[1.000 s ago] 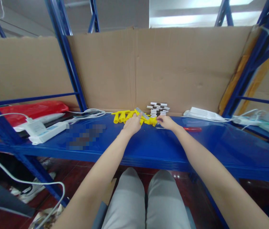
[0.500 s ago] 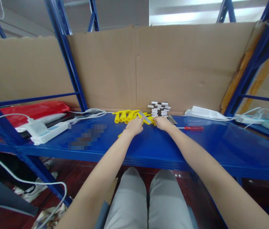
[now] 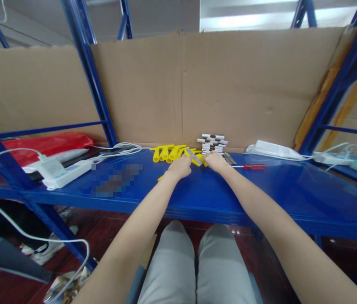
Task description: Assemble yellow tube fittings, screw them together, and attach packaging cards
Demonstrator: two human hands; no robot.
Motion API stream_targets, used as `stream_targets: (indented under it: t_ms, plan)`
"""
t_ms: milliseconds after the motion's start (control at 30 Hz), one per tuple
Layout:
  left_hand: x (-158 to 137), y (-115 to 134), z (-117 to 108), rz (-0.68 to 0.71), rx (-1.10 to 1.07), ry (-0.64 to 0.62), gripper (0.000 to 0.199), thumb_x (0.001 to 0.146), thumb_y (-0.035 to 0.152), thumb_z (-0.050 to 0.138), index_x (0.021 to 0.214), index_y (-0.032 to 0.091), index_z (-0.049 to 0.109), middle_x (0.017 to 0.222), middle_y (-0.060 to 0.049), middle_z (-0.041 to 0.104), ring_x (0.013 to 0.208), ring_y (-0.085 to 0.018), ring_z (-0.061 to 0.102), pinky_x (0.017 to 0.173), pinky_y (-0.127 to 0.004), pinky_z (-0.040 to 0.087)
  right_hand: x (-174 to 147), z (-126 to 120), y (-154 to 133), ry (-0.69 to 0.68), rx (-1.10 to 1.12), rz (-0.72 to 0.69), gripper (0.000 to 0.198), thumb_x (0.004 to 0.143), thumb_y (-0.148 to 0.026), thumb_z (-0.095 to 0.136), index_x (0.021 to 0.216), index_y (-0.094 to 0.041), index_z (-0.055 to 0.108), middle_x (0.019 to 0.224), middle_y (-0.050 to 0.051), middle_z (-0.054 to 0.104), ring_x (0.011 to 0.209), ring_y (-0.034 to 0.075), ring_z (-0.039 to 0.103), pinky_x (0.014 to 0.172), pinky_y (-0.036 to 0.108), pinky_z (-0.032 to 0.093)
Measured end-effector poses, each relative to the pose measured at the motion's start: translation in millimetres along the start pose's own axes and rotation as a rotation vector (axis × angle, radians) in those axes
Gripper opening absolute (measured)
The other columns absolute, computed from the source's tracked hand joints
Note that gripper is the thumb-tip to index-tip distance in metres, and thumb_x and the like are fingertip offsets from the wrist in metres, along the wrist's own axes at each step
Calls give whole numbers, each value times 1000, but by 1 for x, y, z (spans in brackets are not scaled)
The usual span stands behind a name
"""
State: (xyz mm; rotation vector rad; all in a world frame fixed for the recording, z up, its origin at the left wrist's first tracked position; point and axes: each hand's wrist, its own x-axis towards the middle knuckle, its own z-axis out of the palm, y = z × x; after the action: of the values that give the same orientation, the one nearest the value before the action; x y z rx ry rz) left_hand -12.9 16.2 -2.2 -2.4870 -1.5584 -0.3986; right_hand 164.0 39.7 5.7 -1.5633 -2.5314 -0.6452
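Observation:
My left hand (image 3: 179, 168) is closed at the middle of the blue shelf. Its fingertips are at a yellow piece with a flat grey strip (image 3: 194, 157), which slants out beyond them. Close by on the right, my right hand (image 3: 215, 161) is also closed, its fingers bent down beside another bit of yellow; what they hold is hidden. Several yellow plastic pieces with round hollow ends (image 3: 167, 153) lie behind and left of my left hand. Behind my right hand is a stack of white cylinders with dark marks (image 3: 212, 141). Flat grey strips (image 3: 229, 158) lie just right of it.
A red-handled screwdriver (image 3: 253, 166) lies to the right on the blue shelf (image 3: 279, 190). A white power strip (image 3: 69, 174) with a plug and cable is at left; a white box (image 3: 271, 148) stands at back right. Cardboard (image 3: 223, 84) walls the back.
The view has shifted slightly. Both hands stay in nearly the same place, and the screwdriver appears turned a little.

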Motion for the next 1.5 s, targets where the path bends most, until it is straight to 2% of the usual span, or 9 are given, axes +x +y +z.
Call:
stream_targets:
  t_ms: [100, 200, 433, 500, 600, 733, 933, 1267, 1500]
  plan:
    - [0, 0, 0, 2, -12, -6, 58, 89, 11, 44, 146, 18, 49, 137, -17, 61, 115, -28, 63, 103, -43, 49, -3, -5, 2, 46, 8, 40, 34, 92, -5, 42, 106, -6, 72, 105, 24, 74, 104, 29, 69, 92, 34, 42]
    - [0, 0, 0, 8, -23, -19, 57, 90, 11, 44, 147, 19, 49, 140, -16, 58, 120, -29, 61, 105, -44, 47, -6, -3, 10, 181, 115, 154, 33, 96, -12, 39, 105, -8, 70, 108, 23, 73, 105, 29, 66, 92, 35, 42]
    - [-2, 6, -2, 51, -42, -60, 56, 94, 14, 42, 149, 21, 45, 140, -18, 57, 123, -30, 60, 105, -44, 47, -6, 15, 42, 554, 825, 426, 9, 90, -26, 53, 92, -19, 60, 94, 9, 72, 88, 22, 67, 82, 34, 50]
    - [-1, 7, -2, 78, -45, -60, 55, 95, 16, 43, 149, 21, 46, 140, -18, 57, 123, -30, 60, 104, -44, 47, -6, 16, 45, 534, 1073, 468, 7, 86, -27, 59, 85, -20, 56, 88, 7, 71, 80, 20, 66, 77, 34, 52]
    - [-1, 9, 0, 122, -59, -51, 53, 96, 18, 42, 148, 23, 47, 138, -16, 59, 120, -28, 61, 103, -44, 48, -6, 13, 42, 405, 1373, 468, 19, 80, -31, 71, 78, -20, 55, 77, 3, 68, 68, 17, 63, 70, 32, 53]
    - [1, 10, 4, 183, -104, -28, 51, 96, 18, 43, 146, 23, 49, 132, -15, 63, 121, -27, 61, 104, -42, 47, -9, 9, 31, 212, 1581, 379, 17, 75, -24, 77, 73, -17, 62, 68, 1, 67, 61, 13, 60, 65, 27, 51]
    - [3, 9, 6, 237, -211, -5, 45, 93, 16, 47, 137, 22, 58, 133, -11, 64, 125, -26, 59, 109, -42, 43, -11, 6, 22, 156, 1601, 435, 14, 77, -13, 74, 66, -15, 65, 61, 0, 65, 56, 10, 56, 60, 22, 47]
    - [7, 5, 8, 243, -279, 8, 46, 92, 17, 50, 137, 21, 56, 141, -8, 60, 132, -24, 54, 117, -42, 36, -16, -3, 19, 57, 1603, 512, 21, 82, -19, 71, 66, -16, 58, 53, -3, 53, 49, 8, 44, 51, 19, 37]
    - [8, 3, 10, 257, -307, 33, 49, 91, 18, 50, 140, 20, 54, 144, -8, 58, 135, -23, 52, 118, -41, 34, -15, -9, 23, 124, 1656, 575, 27, 87, -18, 62, 63, -17, 50, 51, -5, 42, 47, 8, 35, 49, 21, 30]
